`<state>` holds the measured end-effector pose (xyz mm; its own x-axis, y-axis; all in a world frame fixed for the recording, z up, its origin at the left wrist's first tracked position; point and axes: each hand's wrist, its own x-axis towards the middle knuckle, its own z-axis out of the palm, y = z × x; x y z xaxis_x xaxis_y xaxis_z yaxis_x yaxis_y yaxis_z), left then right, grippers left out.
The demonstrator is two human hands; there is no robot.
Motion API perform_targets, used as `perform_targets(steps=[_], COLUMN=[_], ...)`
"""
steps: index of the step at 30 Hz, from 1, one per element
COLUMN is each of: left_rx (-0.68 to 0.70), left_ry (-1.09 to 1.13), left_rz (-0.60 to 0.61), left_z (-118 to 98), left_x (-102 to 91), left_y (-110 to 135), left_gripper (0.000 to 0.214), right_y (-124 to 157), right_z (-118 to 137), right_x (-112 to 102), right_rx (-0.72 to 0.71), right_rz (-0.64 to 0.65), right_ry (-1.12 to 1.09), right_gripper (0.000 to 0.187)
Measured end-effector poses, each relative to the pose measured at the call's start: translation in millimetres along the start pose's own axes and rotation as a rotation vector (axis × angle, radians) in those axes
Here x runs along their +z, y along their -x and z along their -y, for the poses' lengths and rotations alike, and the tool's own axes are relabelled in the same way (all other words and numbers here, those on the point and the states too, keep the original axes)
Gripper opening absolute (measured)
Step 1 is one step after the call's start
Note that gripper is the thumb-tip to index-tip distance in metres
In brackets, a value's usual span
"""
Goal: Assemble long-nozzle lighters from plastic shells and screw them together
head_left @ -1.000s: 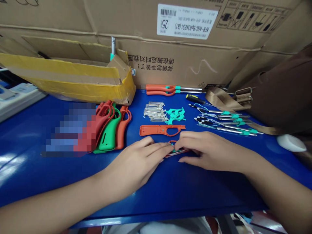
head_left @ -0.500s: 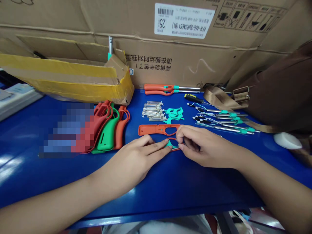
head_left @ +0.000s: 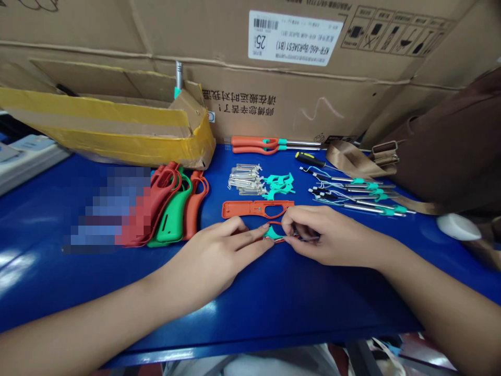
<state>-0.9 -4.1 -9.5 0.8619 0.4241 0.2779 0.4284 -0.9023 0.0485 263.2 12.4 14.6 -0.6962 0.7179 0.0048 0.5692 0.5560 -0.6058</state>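
Note:
My left hand [head_left: 219,250] reaches over an orange lighter casing half [head_left: 278,223] on the blue table. Its index and middle fingers stretch onto the teal trigger [head_left: 271,233] inside, while the palm hides the casing's handle end. At the casing's right end, my right hand [head_left: 313,232] is closed in a pinch. A thin grey rod-like piece [head_left: 311,238] shows between its fingers; its exact kind is unclear. Just behind lies another orange casing half [head_left: 242,209], hollow side up.
Farther back are clear fuel tanks [head_left: 246,179], teal triggers [head_left: 279,184] and two orange lighters [head_left: 256,145]. Metal lighter tubes with wires [head_left: 360,193] and a screwdriver [head_left: 310,159] lie right. Red and green casings [head_left: 172,214] and a yellow-taped carton [head_left: 156,141] stand left.
My right fingertips have shifted slightly at the casing's end, and the thin grey piece between them now shows more. My left hand stays almost where it was.

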Motion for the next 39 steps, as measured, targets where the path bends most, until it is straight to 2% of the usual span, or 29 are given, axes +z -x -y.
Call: perform_targets(steps=[8, 12, 20, 29, 34, 39], left_rx=[0.018, 0.009, -0.003, 0.003, -0.022, -0.017], left_ry=[-0.04, -0.051, 0.014, -0.003, 0.036, 0.029], left_rz=[0.028, 0.039, -0.038, -0.015, -0.011, -0.01], left_z=[-3, -3, -1, -1, 0, 0], left_x=[0.2, 1.3, 2.3, 3.0, 4.9, 3.5], left_y=[-1, -1, 0, 1, 1, 2], left_gripper=[0.037, 0.038, 0.034, 0.033, 0.034, 0.033], right_y=[-1, 0, 0, 2, 3, 5], right_z=[-2, -5, -6, 1, 3, 5], right_x=[7, 5, 6, 3, 1, -3], right_rx=[-0.045, -0.113, -0.165, -0.069, 0.018, 0.029], right_rz=[-0.037, -0.001, 0.009, 0.014, -0.042, -0.044], right_ry=[0.072, 0.101, 0.142, 0.121, 0.035, 0.041], right_gripper=[0.007, 0.008, 0.01, 0.014, 0.007, 0.006])
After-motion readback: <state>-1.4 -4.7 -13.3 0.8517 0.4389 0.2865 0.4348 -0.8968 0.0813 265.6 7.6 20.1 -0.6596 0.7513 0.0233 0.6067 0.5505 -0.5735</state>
